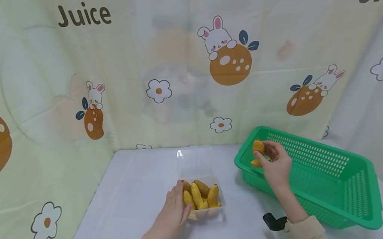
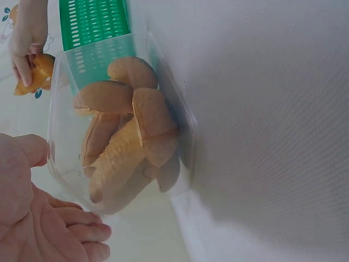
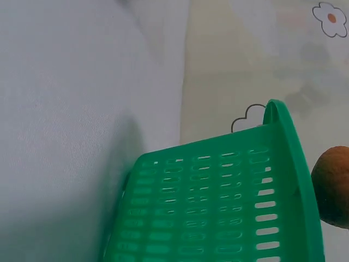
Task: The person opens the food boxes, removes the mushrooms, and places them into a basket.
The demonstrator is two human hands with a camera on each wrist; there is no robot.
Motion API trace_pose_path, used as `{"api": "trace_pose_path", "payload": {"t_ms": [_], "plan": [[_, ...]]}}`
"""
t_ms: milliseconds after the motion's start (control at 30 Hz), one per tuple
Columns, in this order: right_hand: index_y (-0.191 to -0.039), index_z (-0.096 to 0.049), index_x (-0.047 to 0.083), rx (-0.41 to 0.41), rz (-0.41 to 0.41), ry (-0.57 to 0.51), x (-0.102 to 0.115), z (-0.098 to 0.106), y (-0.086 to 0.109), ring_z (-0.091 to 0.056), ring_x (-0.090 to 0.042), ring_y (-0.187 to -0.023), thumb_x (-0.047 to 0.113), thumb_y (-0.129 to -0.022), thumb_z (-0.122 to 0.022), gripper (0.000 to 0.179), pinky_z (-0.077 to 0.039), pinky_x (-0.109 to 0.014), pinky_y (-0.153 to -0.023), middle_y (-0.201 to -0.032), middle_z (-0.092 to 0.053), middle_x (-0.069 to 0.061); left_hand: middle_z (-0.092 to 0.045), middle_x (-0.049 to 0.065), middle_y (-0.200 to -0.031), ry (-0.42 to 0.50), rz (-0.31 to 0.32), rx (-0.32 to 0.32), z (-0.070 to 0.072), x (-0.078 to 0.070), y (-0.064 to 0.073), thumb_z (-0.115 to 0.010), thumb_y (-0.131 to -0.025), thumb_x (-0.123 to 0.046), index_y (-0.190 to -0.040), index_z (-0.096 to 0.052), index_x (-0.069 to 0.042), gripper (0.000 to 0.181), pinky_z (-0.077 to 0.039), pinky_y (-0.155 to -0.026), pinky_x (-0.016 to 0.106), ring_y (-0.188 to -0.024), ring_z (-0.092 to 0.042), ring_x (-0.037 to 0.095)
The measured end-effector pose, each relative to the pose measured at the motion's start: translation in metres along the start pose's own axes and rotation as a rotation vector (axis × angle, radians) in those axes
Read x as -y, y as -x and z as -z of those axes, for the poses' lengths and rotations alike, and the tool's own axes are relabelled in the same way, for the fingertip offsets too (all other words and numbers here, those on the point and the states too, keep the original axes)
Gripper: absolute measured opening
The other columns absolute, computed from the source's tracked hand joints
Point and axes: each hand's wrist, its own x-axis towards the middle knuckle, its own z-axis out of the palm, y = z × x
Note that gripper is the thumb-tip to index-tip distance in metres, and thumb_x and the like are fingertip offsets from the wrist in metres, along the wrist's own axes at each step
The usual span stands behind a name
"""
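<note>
Several small yellow bananas (image 1: 196, 195) lie piled in a clear plastic box (image 1: 221, 192) on the table. My left hand (image 1: 173, 212) rests along the box's left side, fingers straight; in the left wrist view its palm (image 2: 41, 226) faces upward beside the clear wall. Over the left end of a green basket (image 1: 319, 195), my right hand (image 1: 277, 165) pinches a small banana (image 1: 258, 147) between thumb and fingers. Another yellow piece (image 1: 256, 163) shows just below the thumb. In the right wrist view, the held banana's rounded end (image 3: 334, 188) appears past the basket rim.
The box's clear lid (image 1: 194, 160) stands open behind it. A black angular object (image 1: 274, 221) is by the right sleeve (image 1: 305, 231), in front of the basket. A printed curtain (image 1: 180, 60) hangs along the back edge of the white table (image 1: 132, 188).
</note>
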Motion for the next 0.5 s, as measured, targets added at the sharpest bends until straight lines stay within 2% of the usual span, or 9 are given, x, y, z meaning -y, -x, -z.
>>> {"api": "trace_pose_path", "payload": {"t_ms": [167, 400, 500], "plan": [[-0.106, -0.058, -0.011, 0.005, -0.037, 0.015, -0.009, 0.0, 0.0, -0.06, -0.016, -0.083, -0.008, -0.077, -0.069, 0.03, -0.05, -0.014, -0.071, -0.099, -0.062, -0.023, -0.019, 0.03, -0.145, 0.007, 0.012, 0.015, -0.001, 0.001, 0.0, -0.042, -0.099, -0.022, -0.14, -0.013, 0.016, 0.062, -0.018, -0.107, 0.049, -0.132, -0.02, 0.041], [-0.104, -0.06, -0.005, 0.05, -0.13, 0.06, -0.046, -0.002, -0.003, -0.059, -0.008, -0.082, -0.003, -0.077, -0.072, 0.03, -0.049, -0.014, -0.071, -0.099, -0.064, -0.017, -0.02, 0.03, -0.145, -0.003, 0.002, 0.007, -0.002, 0.002, -0.001, -0.041, -0.1, -0.023, -0.14, -0.013, 0.015, 0.062, -0.019, -0.107, 0.05, -0.132, -0.021, 0.041], [-0.104, -0.059, -0.003, 0.078, -0.161, 0.092, -0.053, -0.004, -0.003, -0.059, -0.007, -0.084, -0.001, -0.077, -0.073, 0.031, -0.05, -0.018, -0.075, -0.1, -0.064, -0.015, -0.019, 0.03, -0.145, -0.005, -0.001, 0.007, -0.002, 0.003, -0.001, -0.04, -0.1, -0.024, -0.14, -0.013, 0.015, 0.062, -0.019, -0.107, 0.05, -0.132, -0.02, 0.041]]}}
